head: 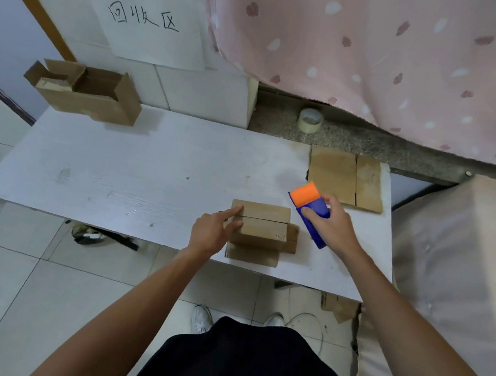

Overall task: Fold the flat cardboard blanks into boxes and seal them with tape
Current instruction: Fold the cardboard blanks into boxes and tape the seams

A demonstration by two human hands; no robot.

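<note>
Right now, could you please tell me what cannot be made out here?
Head view: tape inside the blue dispenser with orange roller, covered by the right hand.
Head view: seam's left end on the small brown cardboard box, under the left hand.
Head view: floor of the open brown cardboard carton, behind its walls.

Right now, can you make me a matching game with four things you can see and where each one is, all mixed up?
Things:
1. tape roll
2. open box
3. flat cardboard blank
4. blue and orange tape dispenser

Places:
A. gripped in the right hand
B. far left corner of the table
C. on the grey ledge behind the table
D. far right part of the table

Pairs: 1-C, 2-B, 3-D, 4-A.
</note>
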